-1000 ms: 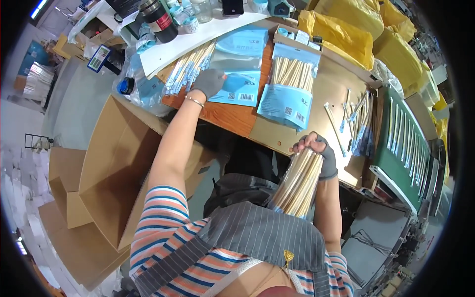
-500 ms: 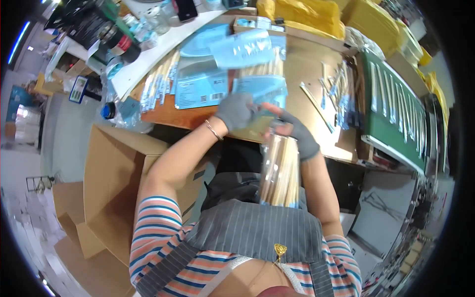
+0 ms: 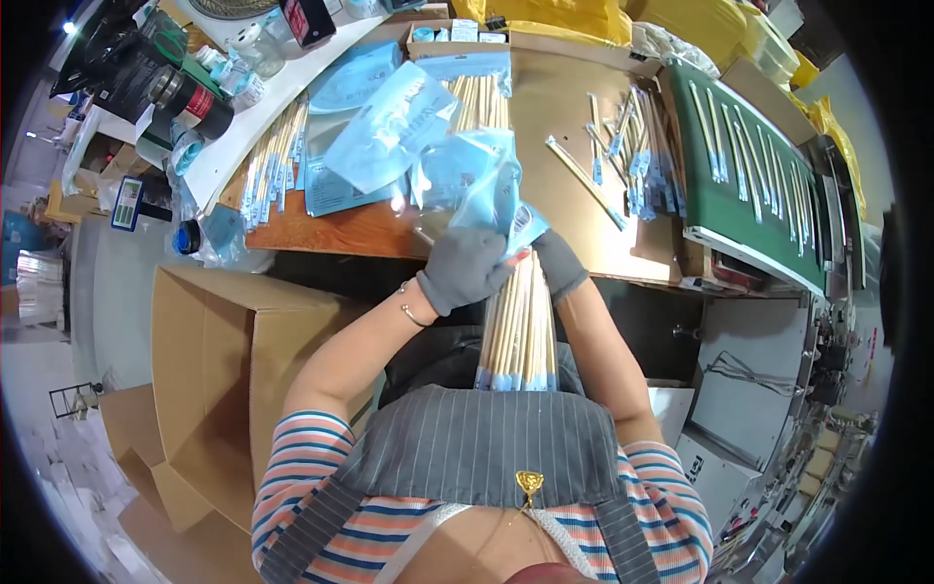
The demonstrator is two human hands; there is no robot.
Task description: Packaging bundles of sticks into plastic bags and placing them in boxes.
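Note:
A bundle of thin wooden sticks (image 3: 519, 326), with pale blue bands at its near end, hangs over my lap between my hands. My right hand (image 3: 564, 265), in a grey glove with bare fingertips, is closed around the far end of the bundle. Beside it my left hand (image 3: 462, 268), gloved alike, is closed on the lower edge of a blue plastic pouch (image 3: 491, 185). The crumpled pouch meets the bundle's far end; whether the sticks enter it is hidden by my fingers. Just beyond lies another group of sticks (image 3: 481, 97) with blue packaging.
Flat blue pouches (image 3: 389, 131) and wrapped sticks (image 3: 277, 161) lie left on the table. Loose wrapped sticks (image 3: 637, 161) are scattered right, near a green board (image 3: 730, 165) with more. An open cardboard box (image 3: 209, 389) stands at my left. A dark flask (image 3: 190, 102) is far left.
My hands have come together around the far end of the stick bundle. The blue pouch is now gripped there, and my view has shifted slightly.

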